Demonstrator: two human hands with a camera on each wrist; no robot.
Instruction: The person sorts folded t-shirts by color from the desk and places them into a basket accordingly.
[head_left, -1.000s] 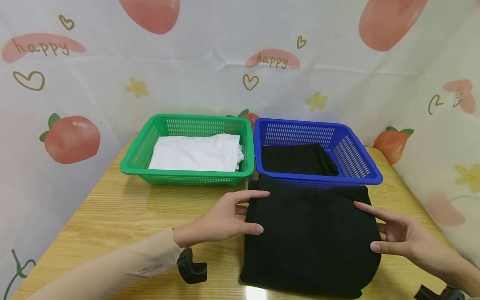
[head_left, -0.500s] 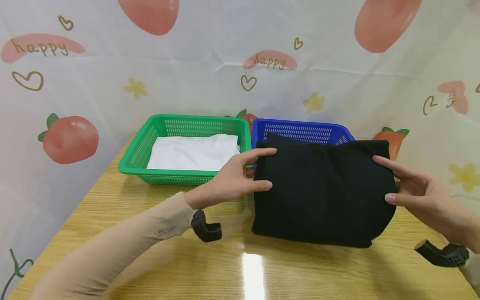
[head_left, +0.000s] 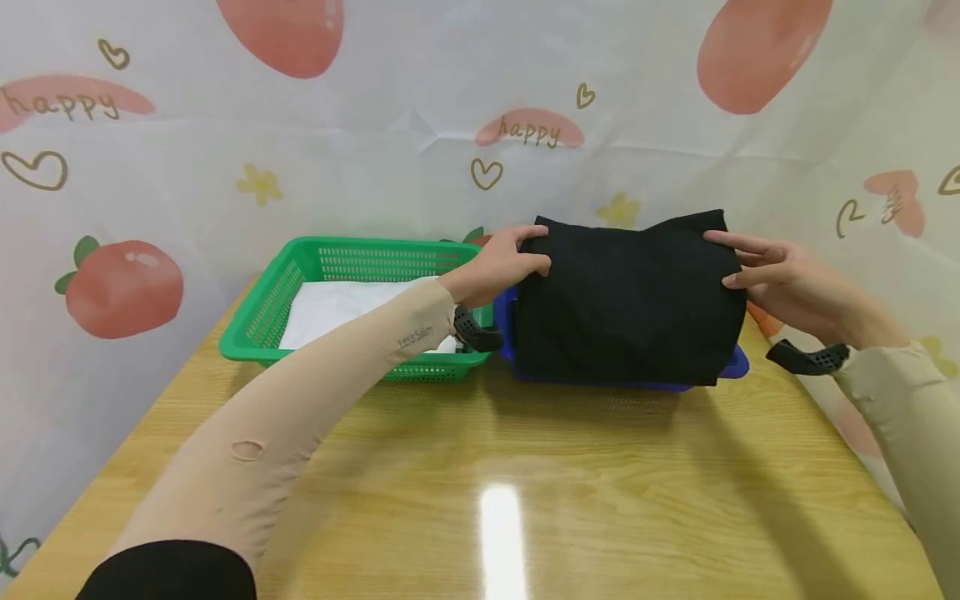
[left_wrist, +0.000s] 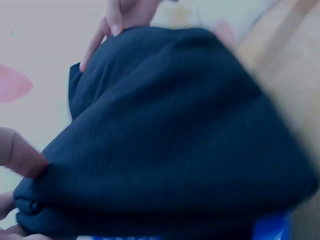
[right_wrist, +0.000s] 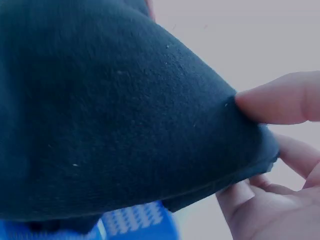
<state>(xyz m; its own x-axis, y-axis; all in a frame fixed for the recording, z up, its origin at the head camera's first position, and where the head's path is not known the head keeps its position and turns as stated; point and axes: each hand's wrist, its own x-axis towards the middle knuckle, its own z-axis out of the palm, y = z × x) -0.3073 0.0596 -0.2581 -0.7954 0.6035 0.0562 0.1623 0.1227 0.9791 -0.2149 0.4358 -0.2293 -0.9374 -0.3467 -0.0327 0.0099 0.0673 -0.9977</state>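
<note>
A folded black cloth (head_left: 630,304), perhaps a garment, hangs between both hands above the blue basket (head_left: 504,329) and covers most of it in the head view. My left hand (head_left: 498,265) pinches the cloth's left edge, thumb in front and other fingers partly hidden behind. At the opposite edge, my right hand (head_left: 795,287) grips it the same way. The right wrist view shows the thumb (right_wrist: 280,97) pressing on the cloth's corner. Seen from the left wrist, the cloth (left_wrist: 165,125) bulges, with some blue basket beneath.
Left of the blue basket stands a green basket (head_left: 255,317) holding folded white cloth (head_left: 330,304). Both baskets are on a wooden table (head_left: 420,475), against a patterned fabric backdrop (head_left: 375,108).
Both hands have lifted the black cloth off the table and carried it forward, from in front of the blue basket to over it. The black cloth inside the basket is now hidden.
</note>
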